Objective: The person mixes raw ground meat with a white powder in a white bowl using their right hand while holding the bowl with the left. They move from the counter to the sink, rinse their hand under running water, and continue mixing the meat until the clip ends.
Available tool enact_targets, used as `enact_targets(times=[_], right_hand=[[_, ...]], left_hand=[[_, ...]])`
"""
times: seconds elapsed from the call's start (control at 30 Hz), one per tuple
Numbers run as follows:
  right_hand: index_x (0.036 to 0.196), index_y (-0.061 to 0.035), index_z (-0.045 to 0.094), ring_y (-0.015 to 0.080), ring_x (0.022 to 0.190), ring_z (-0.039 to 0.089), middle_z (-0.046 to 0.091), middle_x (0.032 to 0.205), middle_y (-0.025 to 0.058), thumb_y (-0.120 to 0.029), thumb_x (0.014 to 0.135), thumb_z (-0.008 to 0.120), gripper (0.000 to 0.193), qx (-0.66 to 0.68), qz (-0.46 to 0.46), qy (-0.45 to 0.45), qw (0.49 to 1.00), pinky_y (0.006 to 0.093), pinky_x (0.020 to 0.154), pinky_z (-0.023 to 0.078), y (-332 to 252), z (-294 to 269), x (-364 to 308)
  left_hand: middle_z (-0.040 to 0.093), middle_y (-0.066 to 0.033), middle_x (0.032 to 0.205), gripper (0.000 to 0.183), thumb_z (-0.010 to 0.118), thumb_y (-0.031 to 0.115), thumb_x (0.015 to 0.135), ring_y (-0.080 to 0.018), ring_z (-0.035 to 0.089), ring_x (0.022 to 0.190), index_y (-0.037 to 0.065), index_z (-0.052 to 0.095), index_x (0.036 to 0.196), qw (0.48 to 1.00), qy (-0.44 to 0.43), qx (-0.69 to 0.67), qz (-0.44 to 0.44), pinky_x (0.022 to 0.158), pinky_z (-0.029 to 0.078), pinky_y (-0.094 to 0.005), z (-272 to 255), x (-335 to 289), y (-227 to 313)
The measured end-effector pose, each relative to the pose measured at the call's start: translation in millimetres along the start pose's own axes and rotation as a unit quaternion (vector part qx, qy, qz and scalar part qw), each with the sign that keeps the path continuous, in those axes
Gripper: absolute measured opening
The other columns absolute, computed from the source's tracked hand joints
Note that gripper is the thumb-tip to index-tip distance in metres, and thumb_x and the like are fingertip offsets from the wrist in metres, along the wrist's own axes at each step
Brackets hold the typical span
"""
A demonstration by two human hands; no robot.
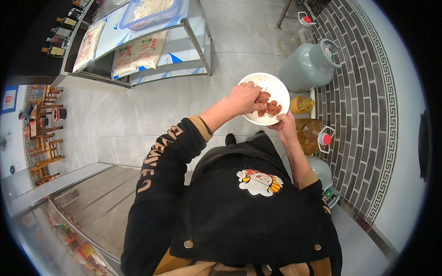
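Bowl (275, 88) (right hand (285, 126) at rim) above floor (235, 62).

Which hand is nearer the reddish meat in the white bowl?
Left. The left hand reaches over the white bowl and touches the reddish meat; the right hand grips the bowl's near right rim, apart from the meat.

Right fingers (279, 126) partly hidden, basket (151, 20) cropped
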State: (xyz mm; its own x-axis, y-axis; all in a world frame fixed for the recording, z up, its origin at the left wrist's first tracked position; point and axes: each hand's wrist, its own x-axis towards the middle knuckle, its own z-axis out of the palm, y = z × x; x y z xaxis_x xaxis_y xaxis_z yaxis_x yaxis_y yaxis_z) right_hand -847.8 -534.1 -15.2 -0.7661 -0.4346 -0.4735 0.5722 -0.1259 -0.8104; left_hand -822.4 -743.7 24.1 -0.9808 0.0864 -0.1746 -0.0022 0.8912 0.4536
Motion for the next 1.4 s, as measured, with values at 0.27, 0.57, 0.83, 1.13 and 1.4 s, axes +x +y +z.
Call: enact_targets(times=[0.27, 0.57, 0.83, 1.13, 1.4], right_hand=[[0.122, -0.0008, 0.042, 0.0205, 0.065, 0.066, 0.063, 0.096, 0.0134, -0.008, 0.076, 0.047, 0.047, -0.016, 0.028, -0.024, 0.999, 0.0313, 0.054, 0.058, -33.2, 17.8, 110.9], [0.124, -0.0004, 0.044, 0.0193, 0.070, 0.067, 0.062, 0.100, 0.0129, -0.008, 0.076, 0.048, 0.049, -0.052, 0.028, -0.082, 0.995, 0.0297, 0.056, 0.059, -143.7, 17.9, 252.3], [0.124, -0.0020, 0.045, 0.0179, 0.069, 0.067, 0.064, 0.100, 0.0117, -0.009, 0.075, 0.049, 0.050, -0.046, 0.060, -0.081, 0.994, 0.0299, 0.057, 0.059, -199.2, 3.9, 341.7], [0.122, -0.0019, 0.045, 0.0185, 0.069, 0.067, 0.064, 0.097, 0.0114, -0.008, 0.076, 0.047, 0.047, -0.055, 0.050, -0.067, 0.995, 0.0301, 0.057, 0.058, -234.9, 21.2, 441.7], [0.121, -0.0013, 0.045, 0.0209, 0.075, 0.068, 0.063, 0.101, 0.0119, -0.008, 0.074, 0.048, 0.047, -0.028, 0.063, -0.029, 0.997, 0.0327, 0.057, 0.059, -256.1, 63.1, 516.1]], left_hand=[[0.063, -0.0170, 0.099, 0.026, 0.068, 0.012, 0.075, -0.0361, 0.064, 0.086, 0.010, 0.065, 0.101, 0.982, 0.118, -0.145, 0.003, 0.073, 0.052, -0.0434, 8.1, 80.0, -35.6], [0.064, -0.0080, 0.102, 0.023, 0.073, 0.018, 0.070, -0.0308, 0.063, 0.090, 0.009, 0.068, 0.091, 0.953, 0.263, -0.131, 0.081, 0.076, 0.051, -0.0417, -74.6, 237.5, -69.3], [0.063, -0.0033, 0.096, 0.017, 0.068, 0.011, 0.074, -0.0273, 0.064, 0.085, 0.015, 0.068, 0.090, 0.983, 0.126, -0.100, 0.092, 0.071, 0.052, -0.0400, -90.1, 332.5, -101.0], [0.063, -0.0094, 0.115, 0.039, 0.058, 0.005, 0.081, -0.0316, 0.060, 0.106, 0.010, 0.057, 0.120, 0.978, 0.126, -0.150, 0.070, 0.084, 0.051, -0.0402, -125.9, 411.9, -132.7], [0.062, -0.0086, 0.091, 0.016, 0.067, 0.008, 0.075, -0.0301, 0.062, 0.084, 0.010, 0.068, 0.091, 0.981, 0.103, -0.142, 0.087, 0.073, 0.051, -0.0391, -157.9, 505.0, -214.2]])
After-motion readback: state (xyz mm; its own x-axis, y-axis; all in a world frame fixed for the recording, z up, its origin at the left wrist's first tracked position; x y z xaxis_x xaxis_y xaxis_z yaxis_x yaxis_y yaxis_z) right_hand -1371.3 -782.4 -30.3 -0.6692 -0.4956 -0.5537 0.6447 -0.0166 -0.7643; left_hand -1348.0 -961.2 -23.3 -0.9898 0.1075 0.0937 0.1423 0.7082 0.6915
